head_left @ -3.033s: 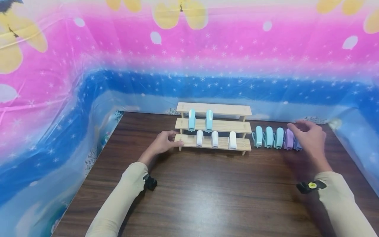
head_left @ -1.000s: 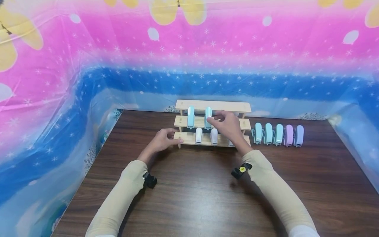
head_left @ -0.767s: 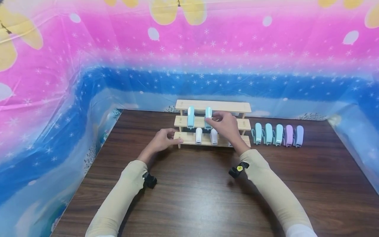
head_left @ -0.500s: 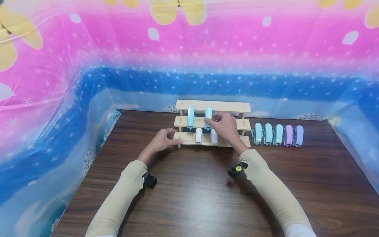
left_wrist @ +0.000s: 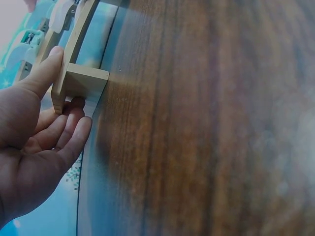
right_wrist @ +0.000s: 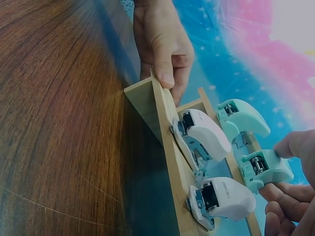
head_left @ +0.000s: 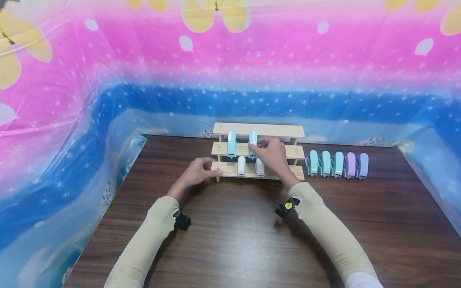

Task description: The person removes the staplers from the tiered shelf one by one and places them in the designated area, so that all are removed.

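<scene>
A three-tier wooden display rack (head_left: 259,129) stands at the back of the table. My left hand (head_left: 196,171) grips the left end of its lowest shelf (left_wrist: 74,46), thumb on top and fingers beneath. With thumb and fingers, my right hand (head_left: 272,152) pinches the right-hand mint stapler (right_wrist: 270,169) on the middle shelf. Another mint stapler (head_left: 231,143) stands to its left on that shelf. Two white staplers (head_left: 241,166) (right_wrist: 221,199) show on the lowest shelf. My right forearm covers the right part of that shelf.
Right of the rack, several staplers stand in a row on the brown wooden table (head_left: 230,240): mint ones (head_left: 325,163), a purple one (head_left: 350,165) and a blue one (head_left: 363,165). A patterned cloth (head_left: 273,60) hangs behind and along the sides.
My right hand has moved left from the purple and blue staplers to the mint stapler on the middle shelf; over the last second it shifts only slightly left. My left hand keeps its place.
</scene>
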`<state>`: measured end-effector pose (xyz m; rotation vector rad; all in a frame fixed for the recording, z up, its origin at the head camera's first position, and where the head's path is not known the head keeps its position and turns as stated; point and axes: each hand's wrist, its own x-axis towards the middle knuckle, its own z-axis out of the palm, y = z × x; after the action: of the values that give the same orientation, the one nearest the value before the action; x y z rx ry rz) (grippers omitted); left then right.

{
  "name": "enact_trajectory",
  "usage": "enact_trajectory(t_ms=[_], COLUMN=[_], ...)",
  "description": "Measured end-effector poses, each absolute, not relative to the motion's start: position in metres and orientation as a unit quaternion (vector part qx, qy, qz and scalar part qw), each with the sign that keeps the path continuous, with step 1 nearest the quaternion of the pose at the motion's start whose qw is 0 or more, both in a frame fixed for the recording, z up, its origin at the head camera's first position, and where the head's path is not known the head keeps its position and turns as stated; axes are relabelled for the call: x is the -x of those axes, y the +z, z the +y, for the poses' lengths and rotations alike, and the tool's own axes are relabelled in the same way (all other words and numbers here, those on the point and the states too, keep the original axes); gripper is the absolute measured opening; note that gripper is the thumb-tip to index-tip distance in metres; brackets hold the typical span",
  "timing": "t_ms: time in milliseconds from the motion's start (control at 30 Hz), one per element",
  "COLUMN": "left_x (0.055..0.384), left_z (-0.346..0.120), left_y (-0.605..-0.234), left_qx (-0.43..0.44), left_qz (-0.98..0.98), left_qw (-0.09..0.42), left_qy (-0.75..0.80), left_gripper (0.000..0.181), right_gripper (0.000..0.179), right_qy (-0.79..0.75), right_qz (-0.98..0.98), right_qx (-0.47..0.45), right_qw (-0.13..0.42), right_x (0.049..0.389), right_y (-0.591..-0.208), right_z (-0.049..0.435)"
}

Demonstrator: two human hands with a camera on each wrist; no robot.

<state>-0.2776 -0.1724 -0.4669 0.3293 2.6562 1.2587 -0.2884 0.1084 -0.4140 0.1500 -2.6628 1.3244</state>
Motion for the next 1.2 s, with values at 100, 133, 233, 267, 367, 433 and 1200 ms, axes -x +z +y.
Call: enact_trajectory(t_ms=[100, 133, 233, 267, 367, 433, 1200], left_x=[0.278, 0.278, 0.277, 0.277, 0.277, 0.277, 0.276], left_z=[-0.172, -0.172, -0.173, -0.172, -0.172, -0.172, -0.173], left_y=[-0.467, -0.466, -0.466, -0.466, -0.466, -0.465, -0.463], left_qx=[-0.109, -0.108, -0.107, -0.107, -0.107, -0.107, -0.098], left_qz=[0.894, 0.894, 0.894, 0.894, 0.894, 0.895, 0.897], left_qw=[0.093, 0.094, 0.096, 0.097, 0.097, 0.096, 0.108], left_qy=[0.424, 0.424, 0.425, 0.424, 0.424, 0.422, 0.418], left_gripper=[0.062, 0.061, 0.062, 0.062, 0.062, 0.062, 0.071], right_gripper=[0.046, 0.045, 0.044, 0.044, 0.043, 0.042, 0.037], right_qy=[0.446, 0.447, 0.45, 0.451, 0.452, 0.452, 0.455], right_qz=[-0.89, -0.89, -0.888, -0.888, -0.887, -0.886, -0.884], right_qx=[-0.046, -0.044, -0.04, -0.04, -0.043, -0.047, -0.047], right_qw=[0.083, 0.083, 0.083, 0.083, 0.088, 0.091, 0.095], right_x=[0.289, 0.289, 0.289, 0.288, 0.287, 0.286, 0.26], right_y=[-0.414, -0.414, -0.414, -0.414, -0.414, -0.413, -0.39], right_z=[0.107, 0.107, 0.107, 0.107, 0.108, 0.108, 0.132])
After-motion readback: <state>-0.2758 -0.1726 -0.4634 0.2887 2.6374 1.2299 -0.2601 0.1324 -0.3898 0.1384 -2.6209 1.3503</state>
